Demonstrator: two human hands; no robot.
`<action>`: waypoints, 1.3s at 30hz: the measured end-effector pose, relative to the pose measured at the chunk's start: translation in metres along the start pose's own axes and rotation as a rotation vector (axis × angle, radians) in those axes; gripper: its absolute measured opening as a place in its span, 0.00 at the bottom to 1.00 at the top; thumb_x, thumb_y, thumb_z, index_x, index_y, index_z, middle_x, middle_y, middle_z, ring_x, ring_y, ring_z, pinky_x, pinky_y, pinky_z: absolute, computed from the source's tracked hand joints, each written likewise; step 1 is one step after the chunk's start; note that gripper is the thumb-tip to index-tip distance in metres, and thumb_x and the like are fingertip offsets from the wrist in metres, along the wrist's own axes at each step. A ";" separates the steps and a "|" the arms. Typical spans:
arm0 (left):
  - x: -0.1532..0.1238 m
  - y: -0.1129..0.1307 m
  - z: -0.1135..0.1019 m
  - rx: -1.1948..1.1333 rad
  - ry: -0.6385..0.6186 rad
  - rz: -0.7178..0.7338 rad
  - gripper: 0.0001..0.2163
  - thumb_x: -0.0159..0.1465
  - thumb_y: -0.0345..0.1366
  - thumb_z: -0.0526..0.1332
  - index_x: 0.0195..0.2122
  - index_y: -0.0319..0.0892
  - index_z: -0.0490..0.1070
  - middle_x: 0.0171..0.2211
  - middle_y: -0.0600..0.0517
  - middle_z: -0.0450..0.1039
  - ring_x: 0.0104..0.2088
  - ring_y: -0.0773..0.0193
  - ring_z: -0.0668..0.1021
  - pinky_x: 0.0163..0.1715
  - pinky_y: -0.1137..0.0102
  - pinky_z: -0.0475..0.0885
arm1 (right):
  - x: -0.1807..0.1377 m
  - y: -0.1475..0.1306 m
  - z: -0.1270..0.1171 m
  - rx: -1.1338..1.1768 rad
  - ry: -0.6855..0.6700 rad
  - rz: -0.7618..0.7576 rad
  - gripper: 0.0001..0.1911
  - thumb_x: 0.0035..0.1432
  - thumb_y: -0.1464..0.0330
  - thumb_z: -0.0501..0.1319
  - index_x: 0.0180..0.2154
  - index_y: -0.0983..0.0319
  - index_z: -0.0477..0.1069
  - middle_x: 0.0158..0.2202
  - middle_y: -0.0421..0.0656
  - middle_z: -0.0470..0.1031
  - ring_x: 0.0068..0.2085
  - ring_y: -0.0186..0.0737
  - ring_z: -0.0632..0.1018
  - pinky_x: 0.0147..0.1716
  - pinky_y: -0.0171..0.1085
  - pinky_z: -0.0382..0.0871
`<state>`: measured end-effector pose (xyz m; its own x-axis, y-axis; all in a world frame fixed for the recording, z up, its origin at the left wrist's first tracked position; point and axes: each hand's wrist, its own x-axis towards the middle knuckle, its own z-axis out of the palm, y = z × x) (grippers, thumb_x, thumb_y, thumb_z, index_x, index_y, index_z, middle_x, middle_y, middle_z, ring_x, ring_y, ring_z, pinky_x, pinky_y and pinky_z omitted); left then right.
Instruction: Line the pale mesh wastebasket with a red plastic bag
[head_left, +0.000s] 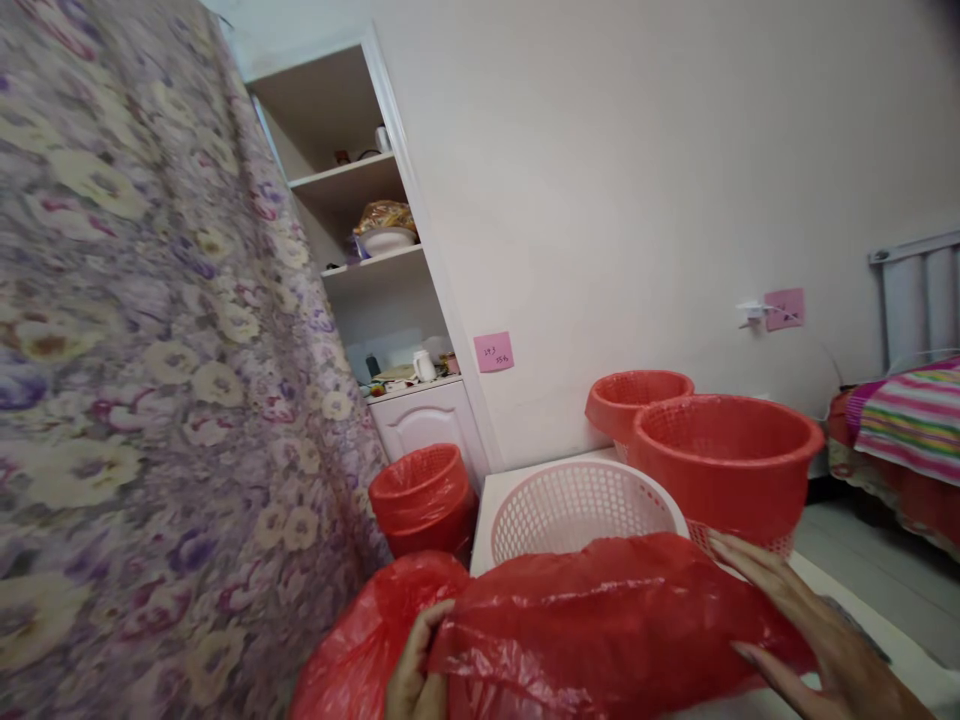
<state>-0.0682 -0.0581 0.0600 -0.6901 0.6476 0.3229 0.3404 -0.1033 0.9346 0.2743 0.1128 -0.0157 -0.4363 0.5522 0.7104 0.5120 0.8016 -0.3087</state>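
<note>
Now | left hand [411, 672] grips red bag [600, 620] | right hand [810, 630] flat, open | pink note [493, 352] unreadable

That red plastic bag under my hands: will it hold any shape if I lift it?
Probably not. The red plastic bag looks thin and crinkled, sagging between the left hand and right hand, so likely floppy and light. Its glossy film may be slippery.

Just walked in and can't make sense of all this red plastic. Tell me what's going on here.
A person is handling a red plastic bag at a white table. The left hand pinches the bag's edge, while the right hand lies open and flat on its right end. Behind the bag stand a white mesh basket and two red mesh baskets. A stack of red baskets sits on the floor beside a floral curtain.
</note>
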 end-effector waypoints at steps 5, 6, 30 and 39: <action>0.006 -0.007 0.001 0.016 -0.019 -0.019 0.18 0.54 0.48 0.63 0.42 0.44 0.74 0.45 0.50 0.78 0.50 0.53 0.75 0.54 0.66 0.66 | 0.006 -0.004 0.002 0.109 0.029 0.017 0.21 0.62 0.65 0.54 0.56 0.49 0.65 0.57 0.42 0.72 0.56 0.44 0.73 0.54 0.41 0.72; 0.006 -0.007 0.002 0.007 -0.022 -0.018 0.18 0.54 0.47 0.63 0.42 0.44 0.74 0.45 0.50 0.78 0.50 0.53 0.75 0.54 0.66 0.66 | 0.007 -0.002 0.004 0.159 0.013 0.056 0.18 0.62 0.65 0.54 0.54 0.51 0.68 0.56 0.43 0.73 0.56 0.43 0.73 0.54 0.40 0.71; 0.141 -0.043 0.057 0.087 -0.249 0.067 0.13 0.48 0.41 0.60 0.33 0.40 0.72 0.34 0.46 0.77 0.41 0.51 0.76 0.46 0.60 0.67 | 0.149 0.053 0.066 0.491 0.024 0.417 0.14 0.54 0.57 0.53 0.25 0.59 0.66 0.26 0.42 0.72 0.32 0.46 0.73 0.34 0.42 0.63; 0.128 -0.042 0.047 0.047 -0.259 0.002 0.13 0.52 0.41 0.60 0.35 0.40 0.71 0.35 0.49 0.77 0.38 0.56 0.77 0.42 0.64 0.70 | 0.140 0.047 0.065 0.569 0.018 0.492 0.14 0.54 0.57 0.53 0.24 0.59 0.63 0.25 0.40 0.70 0.30 0.42 0.71 0.31 0.40 0.63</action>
<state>-0.1409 0.0641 0.0553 -0.5051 0.8197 0.2702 0.3751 -0.0734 0.9241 0.1890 0.2431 0.0283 -0.2416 0.8773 0.4146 0.1811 0.4605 -0.8690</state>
